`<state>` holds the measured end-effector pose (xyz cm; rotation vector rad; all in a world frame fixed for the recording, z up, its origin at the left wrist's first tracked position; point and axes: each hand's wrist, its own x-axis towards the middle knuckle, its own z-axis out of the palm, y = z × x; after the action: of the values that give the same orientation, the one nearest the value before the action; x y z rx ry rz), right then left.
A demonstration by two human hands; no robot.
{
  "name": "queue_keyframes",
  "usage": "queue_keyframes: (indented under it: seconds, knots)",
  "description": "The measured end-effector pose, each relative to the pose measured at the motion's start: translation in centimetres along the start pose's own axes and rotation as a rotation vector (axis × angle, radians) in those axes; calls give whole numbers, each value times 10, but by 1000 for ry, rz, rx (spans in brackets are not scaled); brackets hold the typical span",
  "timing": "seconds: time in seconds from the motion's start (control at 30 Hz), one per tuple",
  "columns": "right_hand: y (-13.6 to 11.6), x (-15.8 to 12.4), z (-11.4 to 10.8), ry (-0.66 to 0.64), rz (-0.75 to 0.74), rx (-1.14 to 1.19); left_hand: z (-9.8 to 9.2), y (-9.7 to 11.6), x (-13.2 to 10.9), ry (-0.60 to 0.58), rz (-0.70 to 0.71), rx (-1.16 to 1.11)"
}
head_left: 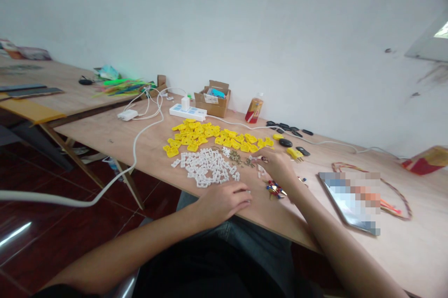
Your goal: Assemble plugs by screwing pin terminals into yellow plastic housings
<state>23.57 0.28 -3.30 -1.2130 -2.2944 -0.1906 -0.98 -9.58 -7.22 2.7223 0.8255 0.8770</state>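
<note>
While my right hand [275, 165] pinches a tiny unclear part [261, 159] beside small brass fittings [235, 157], my open left hand [222, 202] rests just below white plastic clips [205, 166]. All sit sorted by kind, within easy reach.

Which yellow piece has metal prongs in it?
The yellow plug body lying alone just past the right hand; it shows metal prongs, while the pieces in the yellow pile show none.

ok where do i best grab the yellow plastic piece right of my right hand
Pinch the yellow plastic piece by its wide body from above, coming from the left with the right hand. It lies flat on the pale wooden table, and small metal prongs seem to stick out at its near end, so avoid that.
</note>
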Motion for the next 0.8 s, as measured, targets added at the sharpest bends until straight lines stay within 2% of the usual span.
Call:
queue_keyframes:
  seconds: [0.3,0.57,0.8]
  knots:
    - [-4,-9,-2,-50,-119,-162,-1,1,1,9,3,-12]
    - [1,-7,6,15,-114,-187,2,-2,0,4,6,-2]
    - [-2,-9,0,76,-155,-132,2,0,0,5,-5,-10]
